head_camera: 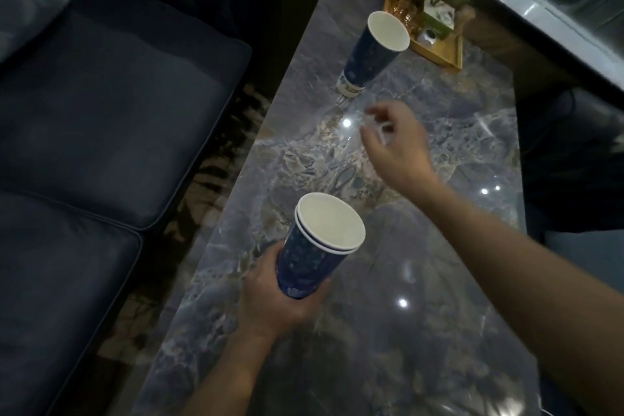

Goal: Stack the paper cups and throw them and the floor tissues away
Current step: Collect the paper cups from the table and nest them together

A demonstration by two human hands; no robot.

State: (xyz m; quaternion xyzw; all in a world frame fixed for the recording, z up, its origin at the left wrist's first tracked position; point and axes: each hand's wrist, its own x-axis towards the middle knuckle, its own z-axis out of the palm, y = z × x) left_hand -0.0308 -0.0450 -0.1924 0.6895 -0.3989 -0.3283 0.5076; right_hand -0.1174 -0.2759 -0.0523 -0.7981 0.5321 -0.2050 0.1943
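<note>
A: Where are your cups?
B: Your left hand (280,297) grips the stacked cups (314,253) above the marble surface (405,331).
A: And the single cup (374,51)?
B: Upright beyond your right hand (395,142), fingers (373,110) spread, empty

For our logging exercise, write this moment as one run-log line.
left hand: holds stacked cups | right hand: open, reaching toward single cup | single cup: upright on table | stacking: unfinished

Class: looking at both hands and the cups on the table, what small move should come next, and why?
Probably the right hand, open and empty, reaches on to the lone cup standing on the table, since the left hand already holds two nested cups.
</note>
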